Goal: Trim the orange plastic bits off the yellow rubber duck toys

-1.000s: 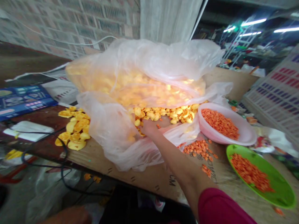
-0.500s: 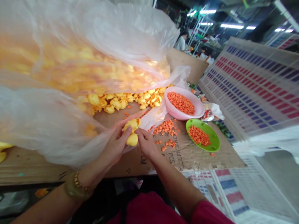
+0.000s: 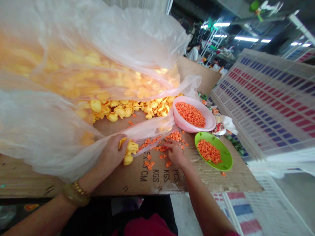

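My left hand (image 3: 113, 151) is closed around yellow plastic shell pieces (image 3: 131, 148), rounded and partly hollow, at the edge of the clear plastic bag. Inside the bag (image 3: 147, 129), and spilling from its mouth, lie many similar yellow pieces (image 3: 120, 110). To the right, my right hand (image 3: 176, 152) reaches down over small loose orange plastic pieces (image 3: 148, 164) scattered on the cardboard. Its fingers are stretched and slightly apart, the tips among the orange bits. Whether they touch one is too small to tell.
A pink bowl (image 3: 176, 121) of orange pieces stands beyond my right hand. Nearer is a green bowl (image 3: 227, 160) with more of them. Printed cardboard (image 3: 110, 180) covers the table. White crates (image 3: 261, 108) stand at the right, and a person (image 3: 194, 53) is in the background.
My right hand has left the yellow pieces and moved right to the loose orange bits. My left hand has shifted left and slightly down, still holding the yellow pieces.
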`<state>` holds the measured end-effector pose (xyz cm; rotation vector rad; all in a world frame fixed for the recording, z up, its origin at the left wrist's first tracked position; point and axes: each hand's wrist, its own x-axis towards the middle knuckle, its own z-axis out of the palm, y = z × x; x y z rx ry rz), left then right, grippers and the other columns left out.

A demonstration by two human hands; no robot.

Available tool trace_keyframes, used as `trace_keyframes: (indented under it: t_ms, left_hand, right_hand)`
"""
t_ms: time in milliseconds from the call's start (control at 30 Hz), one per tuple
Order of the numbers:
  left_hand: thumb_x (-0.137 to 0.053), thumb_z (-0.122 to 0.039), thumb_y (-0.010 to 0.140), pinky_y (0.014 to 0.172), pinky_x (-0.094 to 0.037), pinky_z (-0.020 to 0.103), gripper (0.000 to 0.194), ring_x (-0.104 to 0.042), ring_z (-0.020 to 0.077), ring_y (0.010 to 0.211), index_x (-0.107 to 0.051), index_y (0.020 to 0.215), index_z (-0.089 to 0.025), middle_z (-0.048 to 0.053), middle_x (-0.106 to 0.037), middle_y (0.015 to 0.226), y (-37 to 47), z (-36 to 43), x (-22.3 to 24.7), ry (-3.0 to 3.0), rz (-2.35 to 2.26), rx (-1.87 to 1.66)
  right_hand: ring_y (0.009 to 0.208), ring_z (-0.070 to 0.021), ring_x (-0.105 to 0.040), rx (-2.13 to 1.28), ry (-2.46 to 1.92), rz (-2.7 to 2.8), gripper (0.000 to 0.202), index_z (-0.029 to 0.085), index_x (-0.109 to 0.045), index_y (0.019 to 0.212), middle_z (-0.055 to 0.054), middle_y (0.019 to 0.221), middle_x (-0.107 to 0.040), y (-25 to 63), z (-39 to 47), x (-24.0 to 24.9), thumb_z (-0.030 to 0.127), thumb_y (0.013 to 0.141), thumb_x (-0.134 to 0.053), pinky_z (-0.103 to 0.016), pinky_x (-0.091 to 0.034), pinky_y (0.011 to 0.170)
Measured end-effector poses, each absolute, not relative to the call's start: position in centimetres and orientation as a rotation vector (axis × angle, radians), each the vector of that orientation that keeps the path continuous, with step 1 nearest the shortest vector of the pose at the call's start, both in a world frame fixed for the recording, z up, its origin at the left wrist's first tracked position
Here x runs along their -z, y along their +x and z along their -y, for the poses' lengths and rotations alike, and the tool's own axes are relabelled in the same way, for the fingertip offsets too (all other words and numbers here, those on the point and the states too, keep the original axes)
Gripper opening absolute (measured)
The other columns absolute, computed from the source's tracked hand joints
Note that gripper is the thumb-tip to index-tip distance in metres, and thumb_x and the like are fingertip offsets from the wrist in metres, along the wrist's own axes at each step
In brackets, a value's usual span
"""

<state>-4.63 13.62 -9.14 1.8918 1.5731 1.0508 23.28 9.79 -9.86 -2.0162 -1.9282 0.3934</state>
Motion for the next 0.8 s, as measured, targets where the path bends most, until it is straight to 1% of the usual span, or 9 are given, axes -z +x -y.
trace_keyframes:
  t_ms: [67, 133, 200, 300, 400, 500, 633, 733, 800]
  left_hand:
    - [-0.045, -0.041, 0.083, 0.081, -0.051, 0.040, 0.031, -0.063, 0.0281, 0.088, -0.059, 0.097, -0.017, 0.009, -0.066, 0.092, -5.3, -14.4, 8.5, 1.766, -1.666, -1.043]
    - [-0.049, -0.042, 0.082, 0.075, -0.052, 0.038, 0.033, -0.064, 0.0274, 0.082, -0.060, 0.100, -0.017, 0.008, -0.066, 0.091, -5.4, -14.8, 7.9, 1.677, -1.719, -0.988]
    - [-0.055, -0.041, 0.079, 0.080, -0.051, 0.039, 0.031, -0.064, 0.0276, 0.087, -0.061, 0.098, -0.018, 0.009, -0.067, 0.094, -4.9, -14.7, 7.6, 1.703, -1.684, -0.983]
    - [-0.059, -0.039, 0.079, 0.089, -0.049, 0.037, 0.023, -0.063, 0.0263, 0.095, -0.062, 0.091, -0.020, 0.009, -0.067, 0.097, -3.9, -14.1, 7.9, 1.862, -1.508, -1.079]
    - [-0.056, -0.037, 0.085, 0.086, -0.050, 0.034, 0.019, -0.064, 0.0232, 0.092, -0.060, 0.093, -0.020, 0.007, -0.066, 0.096, -3.6, -12.9, 8.3, 1.914, -1.411, -1.212]
    - [-0.050, -0.030, 0.088, 0.084, -0.051, 0.033, 0.017, -0.065, 0.0226, 0.091, -0.057, 0.100, -0.019, 0.008, -0.068, 0.099, -3.6, -11.7, 8.3, 2.068, -1.337, -1.238]
    - [-0.046, -0.018, 0.087, 0.087, -0.051, 0.035, 0.020, -0.065, 0.0241, 0.095, -0.059, 0.102, -0.017, 0.012, -0.070, 0.101, -2.7, -11.0, 8.2, 2.434, -1.187, -1.281]
    - [-0.046, -0.015, 0.084, 0.083, -0.053, 0.037, 0.023, -0.066, 0.0248, 0.091, -0.062, 0.101, -0.017, 0.012, -0.070, 0.097, -2.3, -11.5, 8.5, 2.660, -1.085, -1.324]
    - [-0.049, -0.015, 0.083, 0.082, -0.054, 0.038, 0.021, -0.065, 0.0253, 0.089, -0.063, 0.098, -0.017, 0.013, -0.069, 0.094, -2.7, -11.9, 8.6, 2.709, -1.118, -1.344]
  right_hand:
    - [0.108, -0.0178, -0.061, -0.435, -2.054, 1.892, 0.047, 0.024, -0.074, 0.107, -0.004, 0.114, -0.069, 25.1, -10.3, 9.1, 0.000, 0.077, -0.046, -0.030, -0.045, 0.099]
    - [0.106, -0.0199, -0.062, -0.374, -2.164, 1.769, 0.045, 0.019, -0.073, 0.109, -0.008, 0.111, -0.070, 26.8, -11.6, 8.3, 0.002, 0.081, -0.043, -0.032, -0.045, 0.098]
    - [0.113, -0.0246, -0.059, -0.289, -2.257, 1.664, 0.041, 0.017, -0.070, 0.116, -0.012, 0.117, -0.067, 27.7, -13.2, 8.0, 0.008, 0.086, -0.042, -0.039, -0.041, 0.102]
    - [0.121, -0.0289, -0.052, -0.267, -2.302, 1.631, 0.034, 0.022, -0.069, 0.117, -0.011, 0.130, -0.061, 27.0, -13.9, 8.6, 0.019, 0.091, -0.047, -0.046, -0.039, 0.102]
    - [0.112, -0.0234, -0.059, -0.347, -2.234, 1.730, 0.026, 0.026, -0.073, 0.106, -0.005, 0.120, -0.067, 25.9, -12.6, 9.4, 0.022, 0.088, -0.054, -0.036, -0.045, 0.097]
    - [0.104, -0.0192, -0.064, -0.358, -2.224, 1.729, 0.030, 0.025, -0.072, 0.109, -0.004, 0.111, -0.071, 26.4, -11.8, 9.4, 0.017, 0.088, -0.052, -0.028, -0.047, 0.092]
    - [0.110, -0.0231, -0.062, -0.279, -2.310, 1.633, 0.038, 0.016, -0.068, 0.116, -0.012, 0.117, -0.068, 27.6, -13.7, 9.4, 0.011, 0.091, -0.041, -0.033, -0.046, 0.095]
    - [0.126, -0.0277, -0.049, -0.224, -2.315, 1.629, 0.038, 0.019, -0.063, 0.125, -0.012, 0.136, -0.056, 26.6, -14.6, 9.9, 0.020, 0.095, -0.040, -0.043, -0.041, 0.102]
    - [0.130, -0.0297, -0.045, -0.217, -2.306, 1.657, 0.036, 0.023, -0.062, 0.125, -0.009, 0.141, -0.052, 25.3, -14.1, 10.2, 0.026, 0.095, -0.042, -0.047, -0.040, 0.101]
